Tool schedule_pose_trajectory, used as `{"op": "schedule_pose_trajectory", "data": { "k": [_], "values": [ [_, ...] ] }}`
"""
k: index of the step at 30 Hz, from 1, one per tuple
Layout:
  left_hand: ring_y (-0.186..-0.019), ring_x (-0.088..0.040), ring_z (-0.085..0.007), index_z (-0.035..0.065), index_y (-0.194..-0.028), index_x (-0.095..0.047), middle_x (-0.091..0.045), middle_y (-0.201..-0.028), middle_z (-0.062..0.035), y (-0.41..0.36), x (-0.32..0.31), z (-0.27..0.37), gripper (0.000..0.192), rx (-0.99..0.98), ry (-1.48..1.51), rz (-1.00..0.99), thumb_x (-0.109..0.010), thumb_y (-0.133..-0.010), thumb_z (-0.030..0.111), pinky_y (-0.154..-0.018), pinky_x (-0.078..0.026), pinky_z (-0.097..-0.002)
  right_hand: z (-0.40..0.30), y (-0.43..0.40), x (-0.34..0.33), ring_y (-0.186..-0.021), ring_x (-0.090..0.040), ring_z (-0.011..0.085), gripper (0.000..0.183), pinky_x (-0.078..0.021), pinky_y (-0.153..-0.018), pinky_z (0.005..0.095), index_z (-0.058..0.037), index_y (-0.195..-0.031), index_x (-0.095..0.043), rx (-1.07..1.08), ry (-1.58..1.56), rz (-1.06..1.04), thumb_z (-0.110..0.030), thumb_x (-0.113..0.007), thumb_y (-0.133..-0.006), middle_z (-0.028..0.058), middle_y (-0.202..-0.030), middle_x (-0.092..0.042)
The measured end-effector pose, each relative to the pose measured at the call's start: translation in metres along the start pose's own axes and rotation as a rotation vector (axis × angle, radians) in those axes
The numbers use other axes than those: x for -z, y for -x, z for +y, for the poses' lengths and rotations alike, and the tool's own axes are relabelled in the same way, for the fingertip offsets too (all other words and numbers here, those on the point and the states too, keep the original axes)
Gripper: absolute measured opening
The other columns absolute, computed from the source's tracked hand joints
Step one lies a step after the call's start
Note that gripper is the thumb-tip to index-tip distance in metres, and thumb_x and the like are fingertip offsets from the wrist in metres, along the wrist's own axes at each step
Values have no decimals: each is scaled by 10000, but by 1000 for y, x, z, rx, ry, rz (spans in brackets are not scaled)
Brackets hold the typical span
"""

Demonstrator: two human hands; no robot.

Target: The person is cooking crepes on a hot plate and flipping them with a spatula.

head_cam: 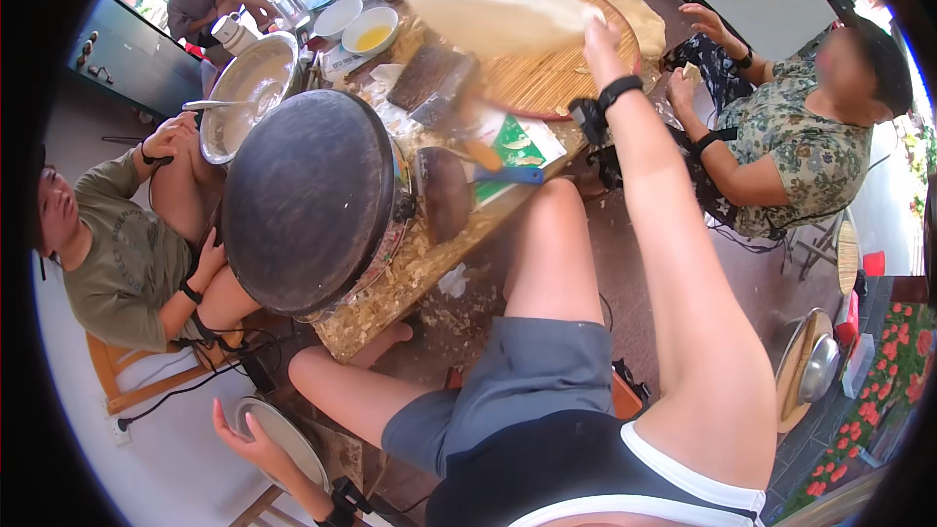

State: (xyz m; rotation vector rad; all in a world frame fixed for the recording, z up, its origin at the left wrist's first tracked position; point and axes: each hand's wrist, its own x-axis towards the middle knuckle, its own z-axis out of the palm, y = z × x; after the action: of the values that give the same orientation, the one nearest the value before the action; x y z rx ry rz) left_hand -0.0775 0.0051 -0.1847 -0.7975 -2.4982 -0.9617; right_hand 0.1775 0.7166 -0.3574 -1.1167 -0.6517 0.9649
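My right hand (603,38) is stretched far forward and pinches the edge of a large, thin, pale flatbread (498,11). The sheet spreads in the air, blurred, over a round woven straw mat (545,84). My left hand (252,443) hangs low at the left with its fingers apart, holding nothing. Behind it in the picture is a round, pale lid or pan (289,424); whether they touch I cannot tell. A round black griddle (307,197) with a bare surface sits at the table's near left corner. Beside it lies a blade-like scraper (445,194) with a blue handle.
Crumbs cover the wooden table (359,322). Beyond the griddle are a metal basin (234,117) of batter with a spoon and a bowl (370,31) of yellow liquid. More flatbread (633,11) lies past the mat. People sit at left (124,249), right (798,132) and far back (194,0).
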Motion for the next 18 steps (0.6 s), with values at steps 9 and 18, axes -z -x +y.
{"op": "schedule_pose_trajectory", "data": {
  "k": [9, 18],
  "values": [
    [-1200, -388, -254, -20, -1234, -416, -445, -1263, -126, 15, -4, -6, 459, 107, -50, -38, -486, -782, 16, -1041, -231, -362, 88, -8, 93, -725, -604, 287, 221, -456, -678, 368, 32, -809, -579, 39, 373, -36, -157, -646, -716, 161, -757, -617],
    [-1197, -395, -273, 15, -1211, -453, -457, -1261, -124, 7, 0, 30, 442, -59, -251, -79, -515, -774, 31, -1033, -238, -376, -2, 130, 85, -902, -532, 319, 359, -448, -740, 416, 6, -1038, -495, 810, 896, -711, -118, -597, -717, 157, -950, -542]
  ]
}}
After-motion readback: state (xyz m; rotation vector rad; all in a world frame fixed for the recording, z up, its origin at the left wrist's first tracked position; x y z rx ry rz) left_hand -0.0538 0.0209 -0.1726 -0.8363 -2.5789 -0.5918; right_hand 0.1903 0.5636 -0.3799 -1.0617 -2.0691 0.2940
